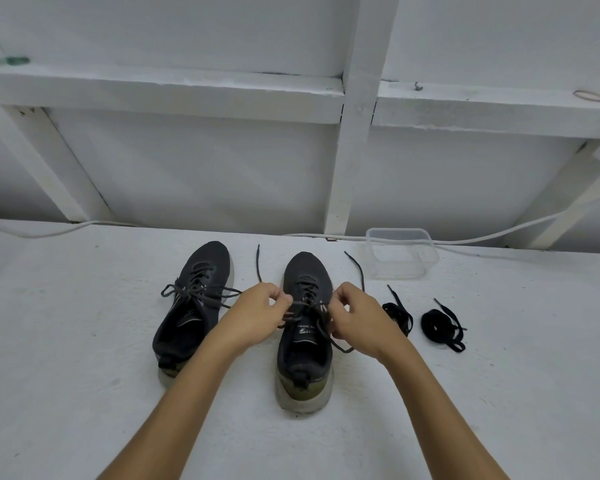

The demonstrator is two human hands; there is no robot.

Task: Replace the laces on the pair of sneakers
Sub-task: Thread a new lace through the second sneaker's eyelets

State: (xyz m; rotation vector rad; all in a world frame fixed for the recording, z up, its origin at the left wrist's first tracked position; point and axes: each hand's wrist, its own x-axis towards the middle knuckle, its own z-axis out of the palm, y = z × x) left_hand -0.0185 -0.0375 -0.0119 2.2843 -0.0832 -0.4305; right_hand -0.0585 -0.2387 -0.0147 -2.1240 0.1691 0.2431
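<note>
Black lace (305,308) pinched by my left hand (257,315) and right hand (355,318) over the right sneaker (303,344) on the white surface (84,375). Risk: uneven pulling could snag an eyelet.

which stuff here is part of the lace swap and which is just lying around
Part of the job:
right sneaker, its lace pinched by the left hand and right hand
left sneaker, laced
two coiled black laces

Just lying about:
clear plastic tub
white cable
rubber band on the ledge
</note>
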